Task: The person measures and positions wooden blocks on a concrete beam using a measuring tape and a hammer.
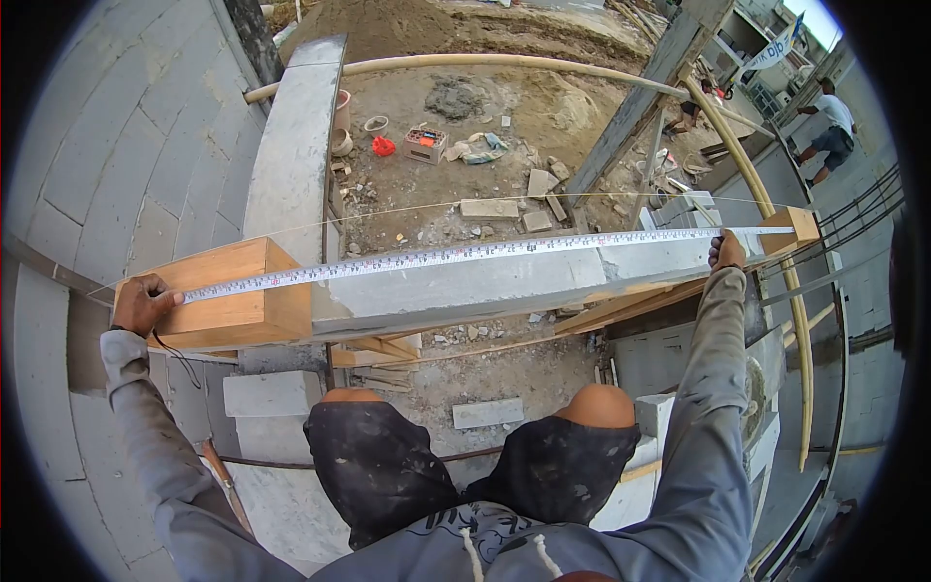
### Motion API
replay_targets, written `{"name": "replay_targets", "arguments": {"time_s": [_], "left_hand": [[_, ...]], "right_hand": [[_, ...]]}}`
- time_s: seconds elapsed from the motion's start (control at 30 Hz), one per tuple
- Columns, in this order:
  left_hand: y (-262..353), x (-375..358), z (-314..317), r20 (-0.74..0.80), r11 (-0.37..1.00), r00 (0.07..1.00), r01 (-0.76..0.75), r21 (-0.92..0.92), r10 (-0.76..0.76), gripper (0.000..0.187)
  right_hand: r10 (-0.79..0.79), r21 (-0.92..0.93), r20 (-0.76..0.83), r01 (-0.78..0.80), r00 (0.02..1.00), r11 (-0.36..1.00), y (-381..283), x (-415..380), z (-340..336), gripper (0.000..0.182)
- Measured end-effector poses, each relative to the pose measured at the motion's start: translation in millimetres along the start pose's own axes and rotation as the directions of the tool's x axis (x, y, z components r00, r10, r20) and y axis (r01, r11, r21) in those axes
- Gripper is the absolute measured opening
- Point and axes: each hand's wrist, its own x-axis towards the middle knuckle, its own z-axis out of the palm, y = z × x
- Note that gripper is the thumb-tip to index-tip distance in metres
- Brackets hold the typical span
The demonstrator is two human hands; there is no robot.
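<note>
A white tape measure (427,257) is stretched across a row of grey blocks (465,291), from a wooden block (223,291) on the left to a smaller wooden block (800,228) on the right. My left hand (144,303) is closed on the tape at the left block's outer end, and a black cord loop hangs below it. Near the tape's far end, my right hand (727,251) is closed with its fingers curled at the tape's edge. A thin string runs just above the tape from block to block.
Grey block walls (145,126) rise on my left. Bamboo poles (485,60) and a slanted post (650,97) stand beyond the row. On the ground lie a crate (425,144), a red bag (384,145) and rubble. Another person (832,131) is at the far right.
</note>
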Motion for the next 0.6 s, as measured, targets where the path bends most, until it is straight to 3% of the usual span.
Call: {"name": "replay_targets", "arguments": {"time_s": [0.6], "left_hand": [[2.9, -0.8, 0.5, -0.011, 1.0, 1.0, 0.009, 0.028, -0.009, 0.025]], "right_hand": [[0.012, 0.008, -0.002, -0.012, 1.0, 1.0, 3.4, 3.9, -1.1, 0.018]]}}
